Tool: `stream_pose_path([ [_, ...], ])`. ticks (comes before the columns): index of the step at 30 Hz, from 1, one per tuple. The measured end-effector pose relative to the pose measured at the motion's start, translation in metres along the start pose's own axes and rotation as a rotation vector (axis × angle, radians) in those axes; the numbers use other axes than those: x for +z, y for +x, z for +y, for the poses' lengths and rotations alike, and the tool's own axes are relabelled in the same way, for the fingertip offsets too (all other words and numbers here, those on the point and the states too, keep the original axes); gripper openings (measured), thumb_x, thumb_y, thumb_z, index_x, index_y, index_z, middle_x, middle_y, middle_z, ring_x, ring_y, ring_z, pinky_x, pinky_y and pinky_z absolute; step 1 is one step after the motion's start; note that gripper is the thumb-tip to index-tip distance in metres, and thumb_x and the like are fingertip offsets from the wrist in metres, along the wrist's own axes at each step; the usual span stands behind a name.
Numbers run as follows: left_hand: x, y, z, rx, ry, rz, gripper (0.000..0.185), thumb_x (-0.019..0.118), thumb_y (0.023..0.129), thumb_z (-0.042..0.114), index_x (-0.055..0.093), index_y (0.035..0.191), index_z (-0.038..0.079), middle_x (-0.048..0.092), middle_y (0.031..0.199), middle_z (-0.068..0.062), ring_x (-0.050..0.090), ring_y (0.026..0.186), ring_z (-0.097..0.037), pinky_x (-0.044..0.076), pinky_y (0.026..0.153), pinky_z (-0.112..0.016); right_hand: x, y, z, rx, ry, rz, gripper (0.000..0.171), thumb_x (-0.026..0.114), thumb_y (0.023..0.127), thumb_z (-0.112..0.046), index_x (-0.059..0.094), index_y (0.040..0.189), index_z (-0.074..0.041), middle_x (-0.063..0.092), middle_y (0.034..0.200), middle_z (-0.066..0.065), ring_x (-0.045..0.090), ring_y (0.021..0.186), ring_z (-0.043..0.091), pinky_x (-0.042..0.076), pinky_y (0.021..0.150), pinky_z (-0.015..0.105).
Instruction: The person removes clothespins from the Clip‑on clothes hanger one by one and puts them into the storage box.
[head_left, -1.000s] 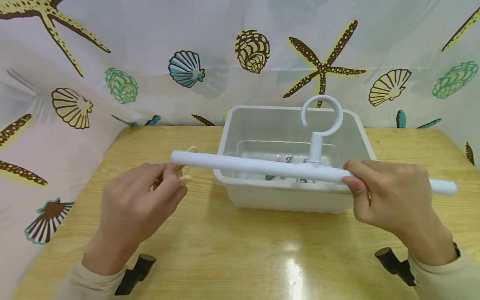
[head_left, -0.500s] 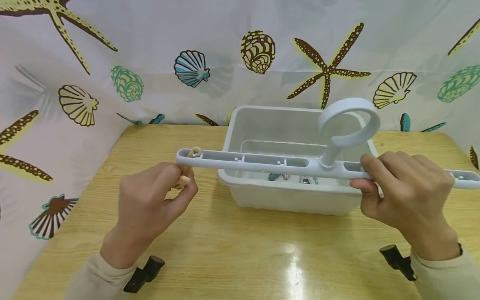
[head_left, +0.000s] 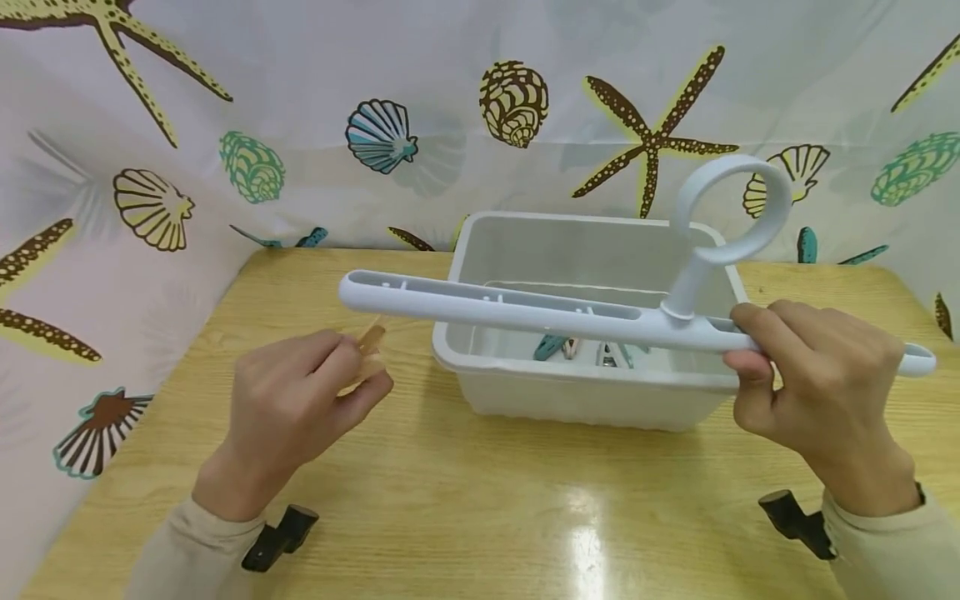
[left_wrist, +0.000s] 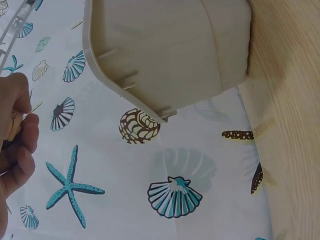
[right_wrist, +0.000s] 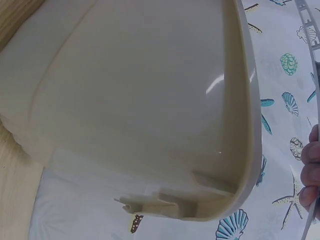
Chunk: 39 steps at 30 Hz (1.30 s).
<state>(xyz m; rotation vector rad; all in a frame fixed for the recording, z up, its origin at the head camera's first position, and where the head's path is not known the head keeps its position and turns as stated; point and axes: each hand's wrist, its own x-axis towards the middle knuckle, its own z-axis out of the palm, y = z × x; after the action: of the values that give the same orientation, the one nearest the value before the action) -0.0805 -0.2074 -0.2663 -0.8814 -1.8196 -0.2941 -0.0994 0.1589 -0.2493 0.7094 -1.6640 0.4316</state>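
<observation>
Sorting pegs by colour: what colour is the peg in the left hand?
Light tan, wood-like; the peg shows best in the head view.

Head view downward; wrist views close, seemingly sharing the bin (head_left: 592, 392).

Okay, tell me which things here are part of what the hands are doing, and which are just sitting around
In use:
- white hanger bar with ring hook, gripped by the right hand
- tan clothespin, pinched by the left hand
- white tub holding more clips

Lying about:
- wooden table
- seashell curtain
- black mounts at the near edge
</observation>
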Motion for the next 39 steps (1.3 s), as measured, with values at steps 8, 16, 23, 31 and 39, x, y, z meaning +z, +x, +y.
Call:
stream_pose_path([
  [8, 0.004, 0.001, 0.008, 0.106, -0.067, -0.086, 0.033, 0.045, 0.095, 0.021, 0.043, 0.064, 0.01, 0.036, 0.054, 0.004, 0.026, 0.04, -0.006, 0.02, 0.035, -0.019, -0.002, -0.002, 0.002, 0.004, 0.021, -0.056, 0.062, 0.037, 0.1, -0.048, 0.058, 0.068, 0.0, 0.039, 0.047, 0.005, 0.023, 0.032, 0.021, 0.012, 0.033, 0.033],
  [16, 0.009, 0.004, 0.032, 0.078, -0.243, -0.279, 0.024, 0.039, 0.094, 0.017, 0.041, 0.07, 0.012, 0.029, 0.052, 0.007, 0.023, 0.043, -0.004, 0.018, 0.042, -0.015, 0.0, -0.001, 0.004, -0.028, 0.022, -0.09, 0.059, 0.036, 0.101, -0.046, 0.056, 0.068, -0.002, 0.041, 0.047, 0.005, 0.031, 0.031, 0.022, 0.017, 0.031, 0.035],
  [23, 0.019, -0.003, 0.044, 0.107, -0.293, -0.433, 0.026, 0.034, 0.097, 0.021, 0.047, 0.076, 0.012, 0.039, 0.057, 0.009, 0.029, 0.046, -0.003, 0.024, 0.042, -0.014, 0.002, 0.007, 0.005, -0.079, 0.012, -0.123, 0.058, 0.035, 0.101, -0.047, 0.056, 0.069, -0.003, 0.04, 0.049, 0.003, 0.031, 0.032, 0.022, 0.017, 0.032, 0.036],
  [31, 0.02, -0.006, 0.055, 0.091, -0.357, -0.534, 0.029, 0.039, 0.1, 0.026, 0.048, 0.077, 0.012, 0.039, 0.058, 0.01, 0.029, 0.048, -0.002, 0.024, 0.045, -0.013, 0.0, 0.013, 0.003, -0.087, 0.02, -0.154, 0.058, 0.035, 0.102, -0.048, 0.057, 0.07, -0.003, 0.037, 0.049, 0.002, 0.029, 0.033, 0.019, 0.016, 0.032, 0.034],
  [39, 0.013, 0.001, 0.056, 0.119, -0.373, -0.435, 0.03, 0.036, 0.101, 0.026, 0.052, 0.08, 0.012, 0.044, 0.06, 0.01, 0.033, 0.049, -0.001, 0.027, 0.045, -0.012, -0.003, 0.011, 0.004, -0.095, 0.017, -0.164, 0.057, 0.036, 0.102, -0.046, 0.056, 0.071, -0.003, 0.037, 0.05, 0.001, 0.029, 0.033, 0.019, 0.016, 0.032, 0.034],
])
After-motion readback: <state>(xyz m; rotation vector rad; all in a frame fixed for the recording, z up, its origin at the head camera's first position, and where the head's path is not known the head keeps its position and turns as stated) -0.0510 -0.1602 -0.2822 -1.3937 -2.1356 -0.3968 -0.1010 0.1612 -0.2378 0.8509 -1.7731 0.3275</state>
